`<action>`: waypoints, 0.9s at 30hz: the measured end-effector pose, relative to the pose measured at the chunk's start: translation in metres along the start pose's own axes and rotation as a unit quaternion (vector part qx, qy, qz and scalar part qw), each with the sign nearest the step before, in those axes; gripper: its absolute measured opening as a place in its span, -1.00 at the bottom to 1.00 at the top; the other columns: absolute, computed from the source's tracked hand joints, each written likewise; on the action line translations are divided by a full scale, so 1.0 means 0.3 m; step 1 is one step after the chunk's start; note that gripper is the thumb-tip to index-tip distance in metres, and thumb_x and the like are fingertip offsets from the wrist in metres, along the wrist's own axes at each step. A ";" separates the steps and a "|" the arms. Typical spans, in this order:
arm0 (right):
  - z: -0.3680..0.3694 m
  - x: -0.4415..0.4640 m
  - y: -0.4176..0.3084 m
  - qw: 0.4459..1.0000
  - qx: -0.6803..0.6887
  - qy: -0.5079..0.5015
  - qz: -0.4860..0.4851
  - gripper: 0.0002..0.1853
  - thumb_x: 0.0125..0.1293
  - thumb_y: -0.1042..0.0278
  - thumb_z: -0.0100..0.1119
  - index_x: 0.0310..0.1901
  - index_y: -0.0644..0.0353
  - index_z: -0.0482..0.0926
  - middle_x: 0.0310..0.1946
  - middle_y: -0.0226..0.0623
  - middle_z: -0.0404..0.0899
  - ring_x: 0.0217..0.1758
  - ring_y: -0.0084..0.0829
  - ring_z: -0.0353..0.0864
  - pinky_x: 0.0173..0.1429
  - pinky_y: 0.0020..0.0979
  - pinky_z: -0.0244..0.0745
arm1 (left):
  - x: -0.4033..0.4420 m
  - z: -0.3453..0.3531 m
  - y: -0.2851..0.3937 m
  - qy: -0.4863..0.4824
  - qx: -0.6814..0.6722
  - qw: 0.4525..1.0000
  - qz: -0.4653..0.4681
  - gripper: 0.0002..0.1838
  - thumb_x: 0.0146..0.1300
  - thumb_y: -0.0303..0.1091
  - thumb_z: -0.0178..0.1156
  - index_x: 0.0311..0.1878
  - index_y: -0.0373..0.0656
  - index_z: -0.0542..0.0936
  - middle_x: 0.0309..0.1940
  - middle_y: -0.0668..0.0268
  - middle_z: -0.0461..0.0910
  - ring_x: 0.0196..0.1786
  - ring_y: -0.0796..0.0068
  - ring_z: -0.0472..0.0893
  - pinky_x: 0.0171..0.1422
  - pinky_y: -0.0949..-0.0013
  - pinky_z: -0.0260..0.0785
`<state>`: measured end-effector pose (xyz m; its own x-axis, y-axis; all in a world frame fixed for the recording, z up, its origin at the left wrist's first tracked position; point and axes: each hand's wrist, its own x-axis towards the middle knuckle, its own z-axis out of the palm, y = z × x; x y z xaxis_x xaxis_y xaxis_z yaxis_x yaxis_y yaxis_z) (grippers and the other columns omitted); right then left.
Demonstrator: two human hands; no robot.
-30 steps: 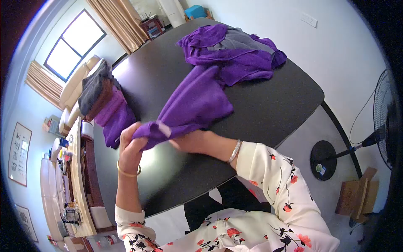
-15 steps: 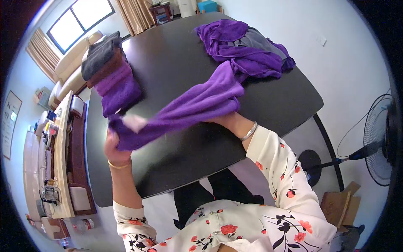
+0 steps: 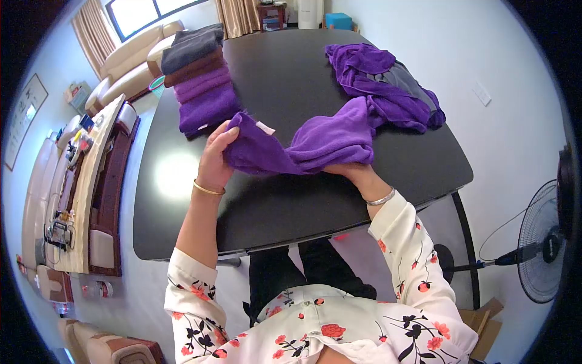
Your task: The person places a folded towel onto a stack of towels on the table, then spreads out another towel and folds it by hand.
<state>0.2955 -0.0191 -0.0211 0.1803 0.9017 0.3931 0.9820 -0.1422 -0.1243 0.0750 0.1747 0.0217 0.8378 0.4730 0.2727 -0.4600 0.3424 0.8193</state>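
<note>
A purple towel (image 3: 330,139) with a pale tag hangs stretched between my hands over the dark table. My left hand (image 3: 219,155) pinches its left end near the tag. Under its right part is my right hand (image 3: 351,171), supporting the cloth, with most of the fingers hidden by it. The towel's far right end meets a loose heap of purple and grey cloth (image 3: 388,85). Beyond my left hand stands a stack of folded cloths (image 3: 206,85), dark grey at the far end, then brown, then purple.
The black table (image 3: 279,73) has rounded corners. A standing fan (image 3: 539,242) is to the right, near a cardboard box (image 3: 485,324). Along the left stands a long wooden table (image 3: 85,200) with various items. A beige sofa (image 3: 130,57) is behind.
My left hand has moved up and to the right in view, nearer my right hand, so the towel now sags between them. The view has shifted, and the tag now shows sharply.
</note>
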 end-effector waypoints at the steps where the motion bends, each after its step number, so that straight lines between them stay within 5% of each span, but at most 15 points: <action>1: -0.002 0.000 -0.002 1.000 0.012 0.000 0.000 -0.38 0.23 -0.21 0.12 0.27 -0.12 0.42 0.31 -0.31 0.37 0.40 -0.22 0.26 0.53 -0.11 -0.01 | 0.001 0.015 0.000 -0.004 -0.012 1.000 0.000 -0.71 0.31 -0.39 0.03 0.04 -0.30 0.52 -0.09 0.20 0.61 -0.03 0.41 0.61 0.12 0.35 0.47; 12: 0.001 -0.017 0.009 0.997 0.017 0.042 -0.067 -0.39 0.20 -0.19 0.16 0.23 -0.08 0.45 0.28 -0.30 0.40 0.37 -0.22 0.30 0.51 -0.13 0.04 | 0.003 -0.001 -0.005 -0.042 -0.058 0.997 0.017 -0.73 0.18 -0.54 -0.06 -0.04 -0.23 0.45 -0.19 0.23 0.58 -0.15 0.41 0.61 0.06 0.35 0.49; 15: 0.000 -0.013 0.019 0.999 0.016 -0.029 -0.022 -0.23 0.14 -0.25 0.22 0.34 -0.09 0.31 0.36 -0.27 0.27 0.44 -0.19 0.18 0.55 -0.13 -0.07 | -0.003 0.043 0.018 -0.041 -0.052 0.998 0.003 -0.82 0.21 -0.59 0.02 -0.14 -0.18 0.49 -0.19 0.23 0.62 -0.15 0.45 0.63 0.04 0.37 0.51; 17: 0.007 -0.019 0.016 0.998 0.022 0.046 -0.034 -0.37 0.19 -0.20 0.17 0.23 -0.07 0.45 0.29 -0.29 0.39 0.38 -0.21 0.28 0.51 -0.13 0.02 | -0.006 0.049 0.019 -0.052 -0.031 0.998 0.003 -0.83 0.21 -0.60 0.09 -0.15 -0.16 0.50 -0.19 0.23 0.62 -0.16 0.46 0.63 0.01 0.38 0.52; 27: 0.006 0.007 0.015 0.996 0.072 0.027 -0.034 -0.49 0.22 -0.08 0.15 0.13 0.01 0.53 0.18 -0.19 0.49 0.29 -0.19 0.39 0.42 -0.20 0.19 | 0.012 0.040 0.010 0.031 0.031 0.998 0.041 -0.92 0.33 -0.46 0.12 -0.13 -0.12 0.54 -0.29 0.39 0.62 -0.25 0.65 0.61 -0.14 0.54 0.52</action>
<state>0.3004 -0.0171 -0.0224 0.1197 0.8836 0.4527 0.9745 -0.0175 -0.2235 0.0801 0.1676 0.0312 0.7775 0.5478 0.3090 -0.5049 0.2508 0.8259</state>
